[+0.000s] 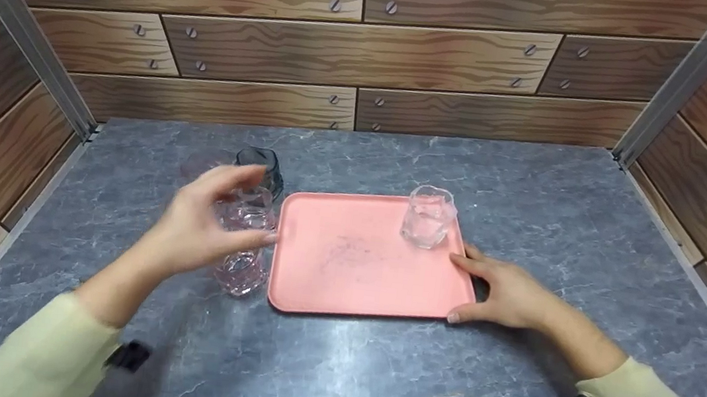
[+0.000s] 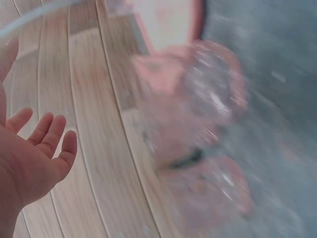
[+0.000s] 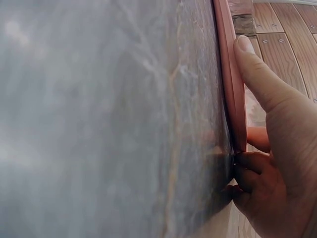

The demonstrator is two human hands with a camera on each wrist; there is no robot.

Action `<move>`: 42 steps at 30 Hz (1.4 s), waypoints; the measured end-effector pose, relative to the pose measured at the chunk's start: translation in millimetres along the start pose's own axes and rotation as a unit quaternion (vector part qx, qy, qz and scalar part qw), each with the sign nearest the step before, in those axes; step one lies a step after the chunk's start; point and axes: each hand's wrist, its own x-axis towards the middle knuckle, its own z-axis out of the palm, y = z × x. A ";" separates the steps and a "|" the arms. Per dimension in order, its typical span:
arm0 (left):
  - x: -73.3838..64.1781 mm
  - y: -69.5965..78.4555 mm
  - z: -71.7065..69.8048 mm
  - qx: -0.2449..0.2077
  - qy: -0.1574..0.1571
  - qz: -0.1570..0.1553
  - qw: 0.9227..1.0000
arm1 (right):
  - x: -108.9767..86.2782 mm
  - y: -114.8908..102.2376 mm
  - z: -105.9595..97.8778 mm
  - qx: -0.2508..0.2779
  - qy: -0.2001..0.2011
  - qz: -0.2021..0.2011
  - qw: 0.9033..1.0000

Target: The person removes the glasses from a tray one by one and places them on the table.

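Note:
A pink tray (image 1: 360,259) lies on the table, and a clear glass (image 1: 428,223) stands in its far right corner. My right hand (image 1: 509,293) grips the tray's right edge. In the right wrist view, its thumb (image 3: 260,74) lies along the rim while the other fingers curl at the edge's underside. Left of the tray, my left hand (image 1: 194,227) hovers with thumb and fingers spread, in front of a clear glass (image 1: 256,204). Nearer me is another clear glass (image 1: 241,272); behind stands a dark grey glass (image 1: 271,172). The left wrist view is blurred, with the left palm (image 2: 29,168) bare.
A faint pinkish glass (image 1: 201,161) shows behind my left hand. The grey marbled table (image 1: 334,369) is bounded by wood-patterned panels (image 1: 356,59) at the back and sides, with metal posts (image 1: 692,84) at the corners.

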 end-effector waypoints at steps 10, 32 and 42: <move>75.6 37.1 73.8 -0.034 -0.095 -0.001 0.995 | 0.9 0.5 2.7 0.004 0.001 0.005 1.000; 137.1 19.7 203.5 -0.046 -0.155 -0.089 0.983 | 0.8 -1.0 3.6 -0.002 -0.008 0.010 1.000; 143.5 8.4 221.0 -0.070 -0.153 -0.096 0.981 | -1.3 0.3 0.4 0.000 0.004 -0.002 1.000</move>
